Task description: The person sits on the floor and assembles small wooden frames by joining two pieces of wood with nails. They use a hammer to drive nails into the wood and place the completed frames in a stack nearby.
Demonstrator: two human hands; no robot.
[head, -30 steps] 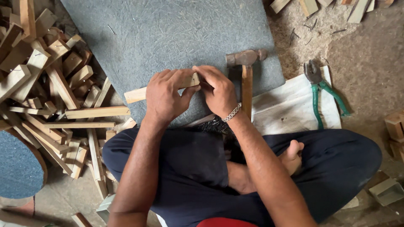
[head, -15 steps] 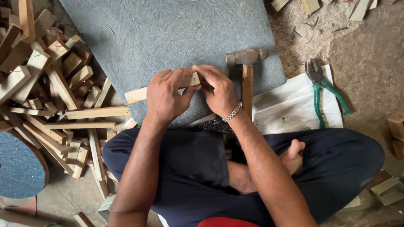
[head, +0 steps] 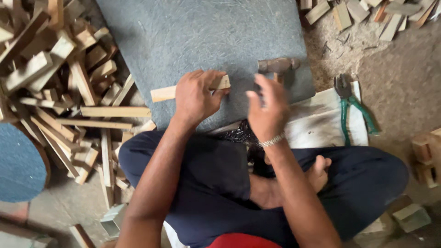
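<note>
A pale wooden strip [head: 161,93] lies flat on the grey stone slab [head: 202,36], and my left hand [head: 196,97] presses down on it with the fingers curled over it. My right hand [head: 267,109] is off the strip and blurred, hovering with fingers spread just below the hammer [head: 277,66]. The hammer lies on the slab with its head up and its handle hidden behind my right hand. I sit cross-legged in dark trousers behind the slab.
A big heap of wood offcuts [head: 55,87] lies at the left. Green-handled pliers [head: 351,105] rest on a white sack [head: 321,121] at the right. More offcuts [head: 363,14] are at the top right, small blocks [head: 427,156] at the right edge.
My right hand has let go of the wooden strip and moved right, toward the hammer. The left hand stays on the strip.
</note>
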